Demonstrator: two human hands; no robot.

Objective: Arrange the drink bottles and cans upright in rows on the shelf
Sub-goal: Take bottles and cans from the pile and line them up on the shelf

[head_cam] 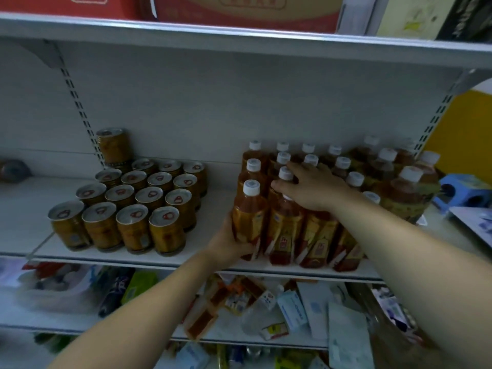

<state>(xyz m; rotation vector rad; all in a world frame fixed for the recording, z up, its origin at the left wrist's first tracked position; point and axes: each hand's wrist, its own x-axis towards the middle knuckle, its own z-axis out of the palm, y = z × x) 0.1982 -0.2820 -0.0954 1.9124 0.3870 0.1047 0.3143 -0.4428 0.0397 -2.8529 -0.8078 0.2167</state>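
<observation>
Four cols of cans (pixel 134 198) stand upright on the L half of the shelf (pixel 24 209), four rows deep, tabs up, packed touching. One extra can (pixel 113 145) sits stacked on the back-L can, by the back panel. A bare strip of shelf parts them from the bottles (pixel 319 235) on the R half: amber drink, white caps, yellow-red labels, upright in tight cols running front to back. The L-most col has three. Cols next to it go about four deep, though the arm covers some. Further R, by the slotted upright, more bottles (pixel 404 187) of the same sort stand bunched, too blurred to count.

L hand (pixel 229 241) grips the front-L bottle (pixel 249 209) low on its body from the L side, at the shelf's front edge; fingertips are out of sight behind it. That bottle is upright, touching its R neighbour. R hand (pixel 311 187) lies palm-down on top of the 2nd & 3rd cols, fingers spread & nearly straight over the caps, index tip by one cap (pixel 286 173). It wraps nothing, just rests on the tops.

Above: red cartons (pixel 239 12) on the upper shelf. Below: a lower shelf (pixel 66 319) w/ a jumble of packets (pixel 292 307) & small boxes lying flat. Far R, off the unit, a blue stool (pixel 463 193).
</observation>
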